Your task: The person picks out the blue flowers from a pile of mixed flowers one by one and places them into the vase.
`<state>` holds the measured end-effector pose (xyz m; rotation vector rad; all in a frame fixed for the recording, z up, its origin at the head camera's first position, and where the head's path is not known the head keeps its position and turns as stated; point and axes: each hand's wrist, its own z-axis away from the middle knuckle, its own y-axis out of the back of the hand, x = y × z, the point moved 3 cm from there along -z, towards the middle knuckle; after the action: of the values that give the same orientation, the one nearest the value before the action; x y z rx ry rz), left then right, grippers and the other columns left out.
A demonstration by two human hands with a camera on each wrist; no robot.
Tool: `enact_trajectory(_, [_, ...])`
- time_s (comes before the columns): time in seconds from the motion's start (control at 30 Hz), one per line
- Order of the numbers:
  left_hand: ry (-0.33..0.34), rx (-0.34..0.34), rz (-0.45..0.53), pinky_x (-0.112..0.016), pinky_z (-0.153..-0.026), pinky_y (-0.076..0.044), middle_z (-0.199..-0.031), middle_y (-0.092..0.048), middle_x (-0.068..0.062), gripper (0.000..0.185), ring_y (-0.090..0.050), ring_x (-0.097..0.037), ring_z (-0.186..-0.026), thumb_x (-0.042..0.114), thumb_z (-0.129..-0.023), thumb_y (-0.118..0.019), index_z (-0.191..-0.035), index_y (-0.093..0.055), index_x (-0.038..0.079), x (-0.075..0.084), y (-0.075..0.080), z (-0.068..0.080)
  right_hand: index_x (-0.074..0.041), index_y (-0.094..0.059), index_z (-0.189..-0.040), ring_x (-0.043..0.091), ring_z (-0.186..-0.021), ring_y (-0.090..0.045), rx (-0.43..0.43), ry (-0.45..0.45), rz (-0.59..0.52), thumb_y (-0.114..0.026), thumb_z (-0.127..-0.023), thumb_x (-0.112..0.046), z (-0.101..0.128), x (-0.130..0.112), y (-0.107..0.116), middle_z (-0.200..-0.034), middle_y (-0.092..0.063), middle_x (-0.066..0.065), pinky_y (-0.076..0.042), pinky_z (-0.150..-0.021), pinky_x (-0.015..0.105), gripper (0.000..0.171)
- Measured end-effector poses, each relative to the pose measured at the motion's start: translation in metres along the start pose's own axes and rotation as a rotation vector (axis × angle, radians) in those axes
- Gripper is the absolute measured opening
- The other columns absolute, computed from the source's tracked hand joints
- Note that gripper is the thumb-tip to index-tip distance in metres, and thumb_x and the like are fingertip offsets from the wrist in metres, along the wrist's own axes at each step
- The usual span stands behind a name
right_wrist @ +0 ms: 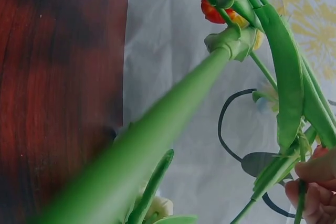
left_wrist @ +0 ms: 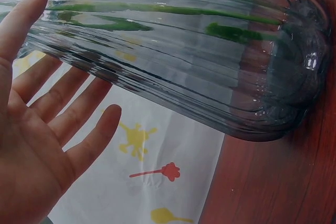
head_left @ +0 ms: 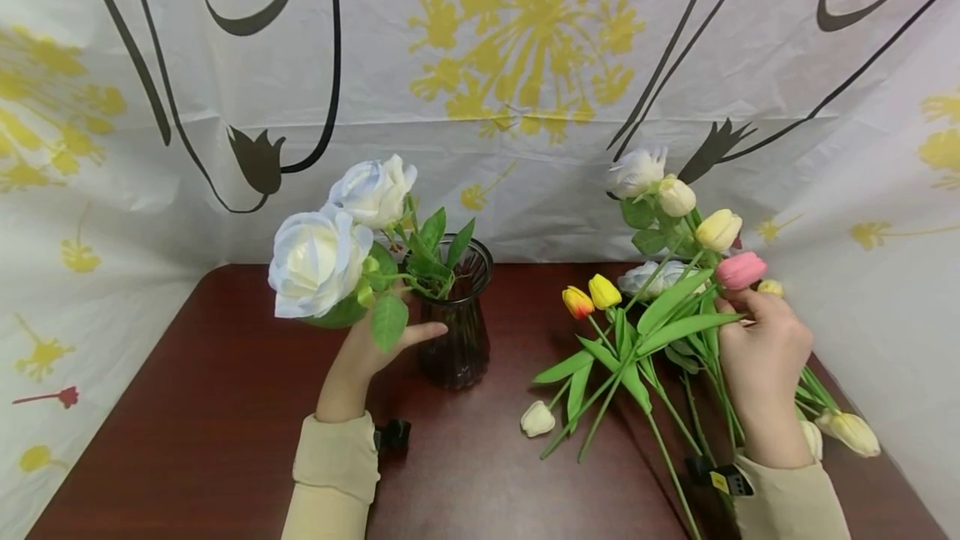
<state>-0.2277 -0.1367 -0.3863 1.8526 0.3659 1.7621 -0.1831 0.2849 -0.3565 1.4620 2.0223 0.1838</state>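
Observation:
A dark ribbed glass vase (head_left: 459,340) stands upright on the table and holds two pale blue-white roses (head_left: 315,263) that lean left over its rim. My left hand (head_left: 372,346) is at the vase's left side, its thumb stretched across the glass near the neck. In the left wrist view the fingers (left_wrist: 79,114) are spread and mostly straight, and green stems show through the vase (left_wrist: 173,51). On the right, my right hand (head_left: 765,348) pinches the stem of a pink tulip (head_left: 741,271) just under its bloom. Thumb and fingertips (right_wrist: 315,182) close on a thin green stem in the right wrist view.
Loose flowers lie spread over the table's right half: yellow tulips (head_left: 604,292), a red-yellow tulip (head_left: 577,302), white tulips (head_left: 537,419) and more pale roses (head_left: 637,172), with stems crossing. A patterned cloth (head_left: 525,182) hangs behind the dark red table (head_left: 225,407).

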Motion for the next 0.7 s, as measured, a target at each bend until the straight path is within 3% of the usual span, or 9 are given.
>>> enact_trajectory(0.1, [-0.016,0.005,0.006,-0.058,-0.101,-0.034,-0.139,-0.041,-0.027,0.097,-0.034,-0.041,-0.132,0.039,-0.08,-0.078,-0.151,-0.022,0.002,0.0004,0.0003,-0.0001,0.005,-0.071,-0.076,0.034,-0.063,-0.058,0.028,0.006,0.008,-0.068,-0.075,0.01,-0.0011,0.0012,0.0004,-0.07,-0.064,0.018,-0.032,-0.056,0.031,0.005])
enact_trajectory(0.23, [0.018,-0.013,-0.018,-0.057,-0.102,-0.033,-0.141,-0.04,-0.026,0.101,-0.032,-0.042,-0.133,0.039,-0.081,-0.077,-0.151,-0.017,-0.001,-0.0026,-0.0008,-0.0022,0.006,-0.07,-0.075,0.035,-0.062,-0.056,0.064,0.008,0.009,-0.072,-0.075,0.008,-0.0019,0.0025,0.0005,-0.07,-0.062,0.019,-0.033,-0.056,0.028,0.002])
enact_trajectory(0.47, [-0.001,-0.009,-0.03,-0.055,-0.102,-0.034,-0.139,-0.042,-0.026,0.1,-0.035,-0.041,-0.132,0.037,-0.08,-0.078,-0.151,-0.018,-0.001,-0.0047,-0.0018,-0.0067,0.008,-0.067,-0.074,0.036,-0.068,-0.056,0.107,0.017,-0.022,-0.07,-0.077,0.008,-0.0048,0.0038,0.0004,-0.071,-0.062,0.022,-0.032,-0.059,0.036,0.004])
enact_trajectory(0.7, [0.071,-0.04,-0.014,-0.057,-0.106,-0.027,-0.147,-0.034,-0.024,0.107,-0.026,-0.041,-0.136,0.044,-0.079,-0.076,-0.152,-0.01,0.001,-0.0044,-0.0004,-0.0018,0.009,-0.063,-0.07,0.033,-0.066,-0.054,0.159,0.042,-0.069,-0.064,-0.081,0.004,-0.0068,0.0013,0.0039,-0.073,-0.062,0.022,-0.026,-0.069,0.005,0.013])
